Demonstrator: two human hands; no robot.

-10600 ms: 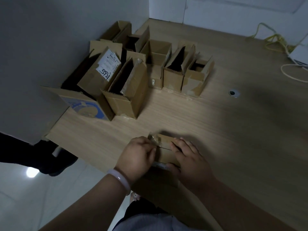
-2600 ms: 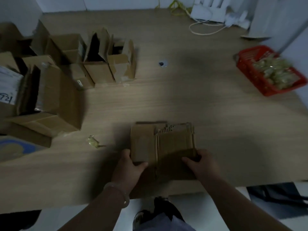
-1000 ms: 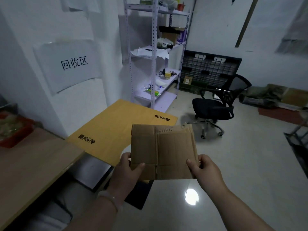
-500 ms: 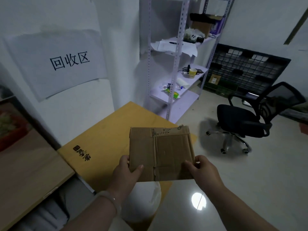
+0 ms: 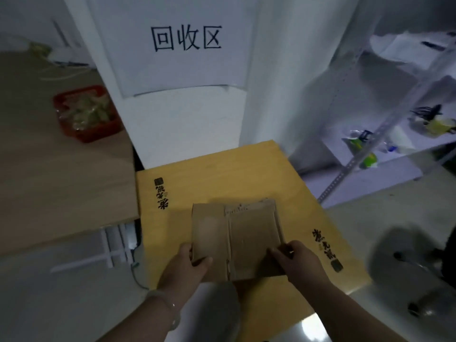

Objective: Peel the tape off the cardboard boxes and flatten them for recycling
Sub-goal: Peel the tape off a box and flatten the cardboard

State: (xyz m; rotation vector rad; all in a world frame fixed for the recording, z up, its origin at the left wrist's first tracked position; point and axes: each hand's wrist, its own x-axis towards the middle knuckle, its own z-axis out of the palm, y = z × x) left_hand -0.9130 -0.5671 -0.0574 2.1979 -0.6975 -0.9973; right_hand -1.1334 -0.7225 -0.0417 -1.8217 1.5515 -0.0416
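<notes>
The left hand point(image 5: 185, 265) and the right hand point(image 5: 297, 261) each grip a near corner of the flattened cardboard box point(image 5: 235, 236), thumbs on top. It is held above the large yellow cardboard sheet point(image 5: 209, 178), below the wall sign point(image 5: 186, 43).

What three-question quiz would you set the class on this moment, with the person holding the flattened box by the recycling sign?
1. True or false: both the left hand and the right hand grip the flattened cardboard box at its near edge.
2. Multiple choice: over what is the box held? A. a yellow sheet B. a blue bin C. a metal tray
3. Fill in the missing word: the pale bracelet is worn on the ___ wrist.

Key: 1 true; 2 A; 3 left.
</notes>
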